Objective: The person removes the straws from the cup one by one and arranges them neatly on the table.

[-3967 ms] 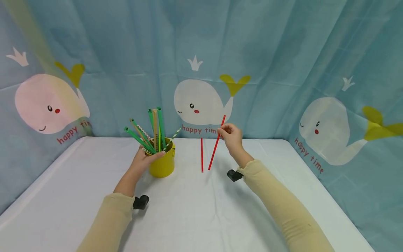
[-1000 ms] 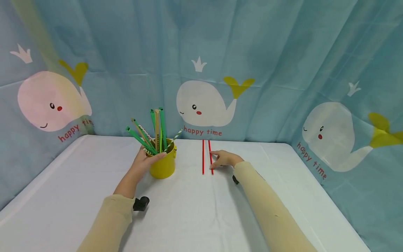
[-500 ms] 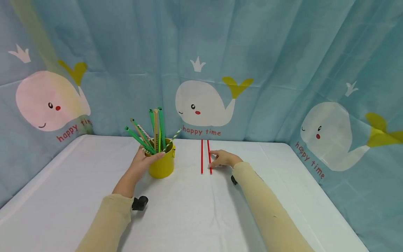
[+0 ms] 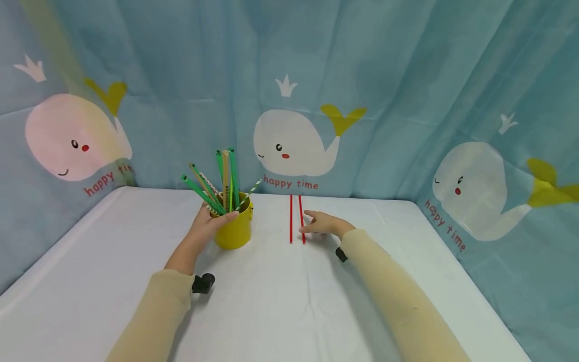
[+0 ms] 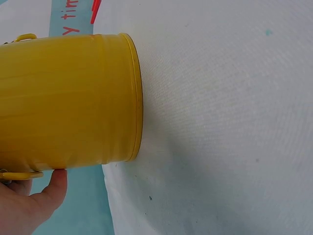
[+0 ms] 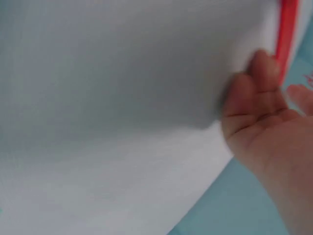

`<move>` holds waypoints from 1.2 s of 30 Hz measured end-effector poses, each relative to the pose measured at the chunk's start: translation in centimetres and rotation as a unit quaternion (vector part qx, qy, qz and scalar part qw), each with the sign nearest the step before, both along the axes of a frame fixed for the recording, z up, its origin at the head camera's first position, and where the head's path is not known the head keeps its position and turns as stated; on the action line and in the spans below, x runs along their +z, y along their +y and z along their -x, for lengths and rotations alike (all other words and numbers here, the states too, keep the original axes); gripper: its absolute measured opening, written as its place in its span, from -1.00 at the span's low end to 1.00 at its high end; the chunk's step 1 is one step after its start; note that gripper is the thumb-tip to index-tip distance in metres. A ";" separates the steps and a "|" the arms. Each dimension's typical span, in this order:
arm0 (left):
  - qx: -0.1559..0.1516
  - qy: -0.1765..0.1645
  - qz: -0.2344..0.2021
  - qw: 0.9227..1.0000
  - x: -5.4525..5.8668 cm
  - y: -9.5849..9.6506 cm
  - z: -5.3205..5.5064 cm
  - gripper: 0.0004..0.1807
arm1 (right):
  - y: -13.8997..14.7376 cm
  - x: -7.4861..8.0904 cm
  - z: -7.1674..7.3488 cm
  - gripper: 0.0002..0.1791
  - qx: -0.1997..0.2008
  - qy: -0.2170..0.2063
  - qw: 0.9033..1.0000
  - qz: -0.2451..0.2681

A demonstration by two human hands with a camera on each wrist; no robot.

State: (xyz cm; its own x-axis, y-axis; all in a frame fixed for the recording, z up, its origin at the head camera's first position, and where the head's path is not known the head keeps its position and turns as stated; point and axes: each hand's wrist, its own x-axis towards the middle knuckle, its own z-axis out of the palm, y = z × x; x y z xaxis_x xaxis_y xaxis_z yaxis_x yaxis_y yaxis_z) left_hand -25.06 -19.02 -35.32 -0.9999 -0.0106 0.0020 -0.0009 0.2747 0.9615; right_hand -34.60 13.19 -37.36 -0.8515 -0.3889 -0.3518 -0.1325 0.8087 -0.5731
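Observation:
My left hand (image 4: pixel 202 227) grips the side of a yellow bucket (image 4: pixel 235 233), its thumb along the near rim. Green, brown and striped straws (image 4: pixel 225 182) stick up out of the bucket. In the left wrist view the bucket's wall (image 5: pixel 73 103) fills the left side. Two thin red straws lie side by side at the back of the table, a left one (image 4: pixel 291 221) and a right one (image 4: pixel 300 207) slightly slanted. Beside the right one is my right hand (image 4: pixel 324 224), finger and thumb spread apart. The right wrist view shows a blurred red straw (image 6: pixel 286 34) behind the fingertips.
A white cloth (image 4: pixel 253 306) covers the table. Behind it and at the sides hangs a blue curtain (image 4: pixel 190 60) with printed whales. Each wrist carries a small black camera, one at the left sleeve (image 4: pixel 203 283).
Four seconds ago my right hand held the right red straw up at a tilt; it now lies beside the other. In the last half second the right fingers have drawn slightly away. The left hand stays.

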 end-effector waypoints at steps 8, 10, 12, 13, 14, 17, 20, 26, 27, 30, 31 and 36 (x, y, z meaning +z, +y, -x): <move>-0.004 0.017 -0.014 1.000 -0.1 0.1 0.4 -0.01 | -0.9 1.5 -0.9 -0.19 -0.022 0.024 0.995 0.089; -0.004 0.018 -0.015 1.000 -0.1 0.1 0.5 -0.01 | -1.5 1.9 -1.1 -0.22 -0.026 0.029 0.992 0.118; -0.003 0.016 -0.015 1.000 -0.1 0.1 0.5 0.00 | -2.1 2.3 -1.1 -0.24 -0.029 0.029 0.988 0.150; -0.003 0.014 -0.015 1.000 -0.1 0.1 0.5 0.00 | -2.4 2.4 -1.1 -0.25 -0.032 0.024 0.985 0.169; -0.003 0.013 -0.014 1.000 0.0 0.2 0.5 0.01 | -2.7 2.6 -1.1 -0.26 -0.034 0.017 0.982 0.187; -0.002 0.012 -0.018 1.000 0.0 0.2 0.5 0.01 | -3.8 3.1 -1.2 -0.29 -0.039 -0.004 0.971 0.234; -0.002 0.012 -0.022 1.000 0.0 0.2 0.4 0.01 | -5.1 3.2 -1.3 -0.31 -0.037 -0.013 0.966 0.254; 0.004 0.008 -0.019 1.000 -0.1 0.3 0.2 -0.01 | -7.8 3.0 -1.6 -0.33 -0.026 -0.004 0.961 0.276; 0.006 0.007 -0.017 1.000 -0.1 0.3 0.2 -0.01 | -8.3 2.9 -1.7 -0.32 -0.024 -0.002 0.959 0.281; 0.008 0.008 -0.015 1.000 -0.1 0.3 0.1 -0.02 | -9.6 2.8 -1.7 -0.31 -0.022 0.004 0.953 0.301; 0.007 0.009 -0.016 1.000 -0.1 0.3 0.1 -0.02 | -10.0 2.9 -1.8 -0.31 -0.023 0.007 0.951 0.308; 0.001 0.022 -0.024 0.999 0.0 0.3 0.2 -0.03 | -11.9 3.1 -1.9 -0.32 -0.056 0.012 0.931 0.360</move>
